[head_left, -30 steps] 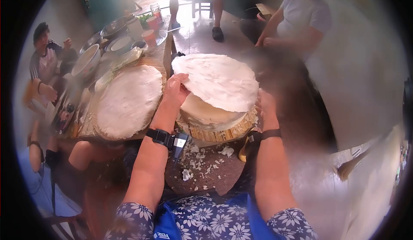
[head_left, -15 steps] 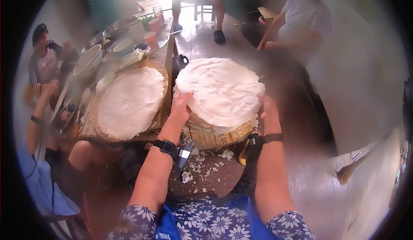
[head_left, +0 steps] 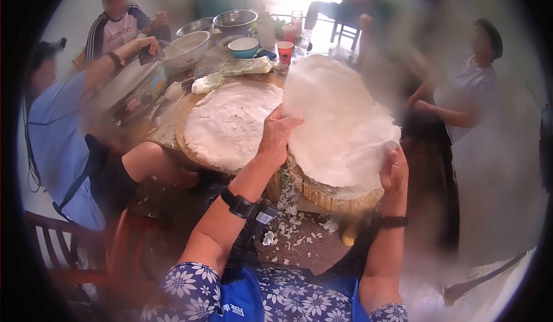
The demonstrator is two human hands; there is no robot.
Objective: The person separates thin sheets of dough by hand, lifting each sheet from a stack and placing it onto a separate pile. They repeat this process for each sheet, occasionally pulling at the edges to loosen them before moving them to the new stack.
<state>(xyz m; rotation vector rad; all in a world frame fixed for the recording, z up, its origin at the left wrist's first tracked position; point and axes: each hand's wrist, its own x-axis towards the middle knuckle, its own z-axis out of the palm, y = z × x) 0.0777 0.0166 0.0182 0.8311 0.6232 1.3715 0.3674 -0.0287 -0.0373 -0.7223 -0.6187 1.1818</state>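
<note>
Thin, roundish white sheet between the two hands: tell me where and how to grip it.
Pinch the sheet's opposite edges lightly, coming from its left and right, where the left hand and right hand are. It looks thin and broad and is tilted, so holding one edge alone would probably let it sag or tear.

Left dough sheet on left mat; right dough sheet over right mat; bowls and cup far, behind left mat.

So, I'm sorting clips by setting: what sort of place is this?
Likely an indoor food-preparation space, perhaps a home or small eatery: bowls and red cups stand beyond the held, dough-like white sheet.
</note>
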